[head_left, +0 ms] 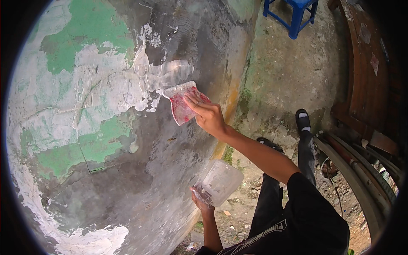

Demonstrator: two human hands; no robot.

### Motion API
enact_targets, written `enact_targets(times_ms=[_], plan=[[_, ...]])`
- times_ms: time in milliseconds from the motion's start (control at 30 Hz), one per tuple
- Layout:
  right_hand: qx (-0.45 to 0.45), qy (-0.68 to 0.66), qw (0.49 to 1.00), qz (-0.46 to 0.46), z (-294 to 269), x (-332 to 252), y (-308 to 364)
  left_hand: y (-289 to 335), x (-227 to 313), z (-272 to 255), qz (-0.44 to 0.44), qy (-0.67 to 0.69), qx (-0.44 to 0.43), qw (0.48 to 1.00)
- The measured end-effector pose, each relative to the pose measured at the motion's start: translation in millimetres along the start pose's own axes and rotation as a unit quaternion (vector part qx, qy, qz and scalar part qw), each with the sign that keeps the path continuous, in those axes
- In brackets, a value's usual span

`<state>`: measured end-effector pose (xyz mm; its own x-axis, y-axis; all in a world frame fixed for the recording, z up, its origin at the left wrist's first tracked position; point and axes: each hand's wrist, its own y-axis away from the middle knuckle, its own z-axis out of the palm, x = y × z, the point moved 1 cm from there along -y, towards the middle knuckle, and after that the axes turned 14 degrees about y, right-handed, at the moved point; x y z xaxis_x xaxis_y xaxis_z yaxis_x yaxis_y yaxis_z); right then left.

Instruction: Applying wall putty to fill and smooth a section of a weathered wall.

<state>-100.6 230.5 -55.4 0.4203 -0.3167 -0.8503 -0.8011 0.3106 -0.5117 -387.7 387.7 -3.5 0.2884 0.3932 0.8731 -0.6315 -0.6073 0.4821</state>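
My right hand (pixel 208 114) grips a putty spreader (pixel 180 106), a flared, see-through blade with red smears. White putty lines its wide edge, which rests against or very near the grey wall (pixel 170 157). Just above and left of that edge, wet white putty (pixel 146 74) lies in thick ridges on the wall. Lower down, my left hand (pixel 202 199) is closed on the side of a pale, squarish plastic piece (pixel 223 180) smeared with putty. Whether that piece is flat or a shallow tub, I cannot tell. White putty also coats the left fingers.
Peeling green paint (pixel 93 29) and dried white patches cover the wall's left part. A blue plastic stool (pixel 293 17) stands on the rough ground at the top. Brown wooden furniture (pixel 367 72) and several long pipes or boards (pixel 352 170) line the right side, near my feet.
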Motion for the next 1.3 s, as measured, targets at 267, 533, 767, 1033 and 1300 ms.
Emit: enact_targets(times_ms=[267, 533, 767, 1033, 1300], plan=[[0.068, 0.052, 0.996, 0.011, 11, 7, -56, 10, -10, 7, 0.03, -0.043, 0.0, 0.999], [-0.024, 0.044, 0.998, -0.044, -3, -7, 3, 13, -4, -2, 0.008, 0.004, -0.001, 1.0], [0.099, 0.055, 0.994, 0.003, 13, -16, -65, 11, -11, -6, 0.0, 0.008, -0.006, 1.0], [-0.013, 0.04, 0.998, -0.042, 31, -53, 0, 14, -2, -33, 0.014, -0.021, 0.01, 1.0], [0.074, 0.005, 0.997, -0.016, -10, -45, -17, 3, -16, -56, 0.033, -0.022, 0.005, 0.999]])
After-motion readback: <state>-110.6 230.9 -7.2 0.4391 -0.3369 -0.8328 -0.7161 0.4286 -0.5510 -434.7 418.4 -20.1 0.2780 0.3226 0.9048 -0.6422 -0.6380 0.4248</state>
